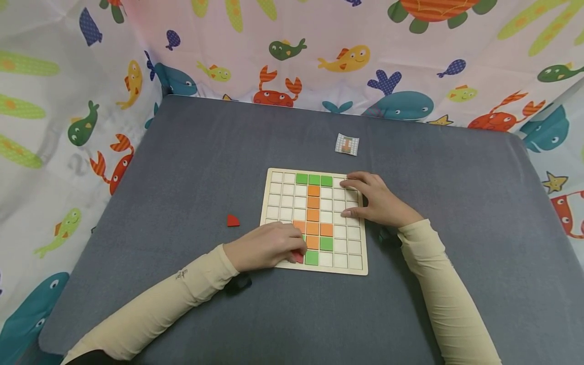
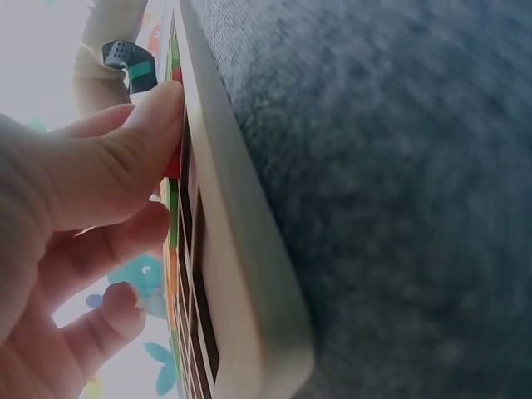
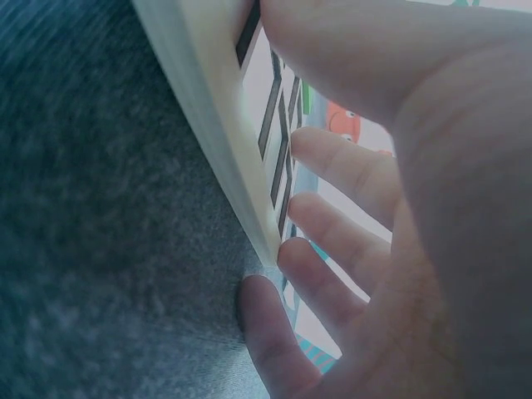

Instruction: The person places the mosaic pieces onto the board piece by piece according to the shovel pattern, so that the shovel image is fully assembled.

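Observation:
A wooden grid board lies on the grey tabletop, with green tiles and orange tiles in several of its squares. My left hand reaches over the lower left part and pinches a red tile in the bottom row, beside a green tile. The left wrist view has the thumb pressed against this red tile, whose shape is mostly hidden by the fingers. On the board's right side rests my right hand, fingers spread over the edge and upper right squares, holding no tile.
Left of the board lies a loose red tile with one rounded side. A small pattern card is behind the board. Cloth printed with sea animals hangs along the table's back and sides.

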`<state>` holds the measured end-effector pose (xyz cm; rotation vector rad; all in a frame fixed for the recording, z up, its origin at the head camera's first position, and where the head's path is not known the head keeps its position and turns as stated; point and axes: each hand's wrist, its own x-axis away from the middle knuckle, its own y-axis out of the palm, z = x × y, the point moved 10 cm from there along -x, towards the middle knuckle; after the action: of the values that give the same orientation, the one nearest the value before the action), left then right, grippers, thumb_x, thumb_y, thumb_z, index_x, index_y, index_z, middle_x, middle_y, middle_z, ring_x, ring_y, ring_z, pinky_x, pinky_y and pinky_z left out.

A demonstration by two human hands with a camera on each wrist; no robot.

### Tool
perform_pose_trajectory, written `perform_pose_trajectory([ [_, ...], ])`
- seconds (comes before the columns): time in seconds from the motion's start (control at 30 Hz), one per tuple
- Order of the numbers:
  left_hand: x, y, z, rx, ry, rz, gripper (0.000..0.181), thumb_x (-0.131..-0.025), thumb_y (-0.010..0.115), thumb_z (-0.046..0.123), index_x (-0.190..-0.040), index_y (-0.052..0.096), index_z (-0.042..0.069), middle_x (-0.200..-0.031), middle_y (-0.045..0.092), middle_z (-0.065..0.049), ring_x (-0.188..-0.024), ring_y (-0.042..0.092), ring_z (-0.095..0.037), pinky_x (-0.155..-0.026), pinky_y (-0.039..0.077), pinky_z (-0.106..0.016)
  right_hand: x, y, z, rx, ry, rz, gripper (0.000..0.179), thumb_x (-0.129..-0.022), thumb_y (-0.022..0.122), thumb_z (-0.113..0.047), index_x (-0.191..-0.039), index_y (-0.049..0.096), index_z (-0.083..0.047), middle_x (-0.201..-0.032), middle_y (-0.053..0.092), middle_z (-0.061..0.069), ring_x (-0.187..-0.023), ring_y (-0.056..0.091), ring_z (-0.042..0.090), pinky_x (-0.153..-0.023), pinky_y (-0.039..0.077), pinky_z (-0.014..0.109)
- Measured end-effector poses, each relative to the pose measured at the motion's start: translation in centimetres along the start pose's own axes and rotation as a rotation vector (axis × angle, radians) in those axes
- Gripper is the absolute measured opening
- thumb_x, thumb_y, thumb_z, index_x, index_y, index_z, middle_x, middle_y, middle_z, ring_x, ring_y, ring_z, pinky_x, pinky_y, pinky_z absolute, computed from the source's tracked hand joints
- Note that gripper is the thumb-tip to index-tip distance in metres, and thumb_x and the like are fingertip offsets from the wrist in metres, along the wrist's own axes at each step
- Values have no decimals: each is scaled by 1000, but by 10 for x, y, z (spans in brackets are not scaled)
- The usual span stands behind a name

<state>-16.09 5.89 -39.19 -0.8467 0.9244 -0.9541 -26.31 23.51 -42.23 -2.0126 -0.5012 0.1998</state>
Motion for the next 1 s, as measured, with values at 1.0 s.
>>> perform_pose_trajectory([
  [1.0,22,-21,-30,16,-162,15,26,-82,76,19,-106,66,14,-102,60,1,-82,54,-10,-75,47,-26,0,0,2,-23,4,-1,71,-77,79,-40,-138,51,-17,-146,35,9,-131,27,31,-103,30,53],
])
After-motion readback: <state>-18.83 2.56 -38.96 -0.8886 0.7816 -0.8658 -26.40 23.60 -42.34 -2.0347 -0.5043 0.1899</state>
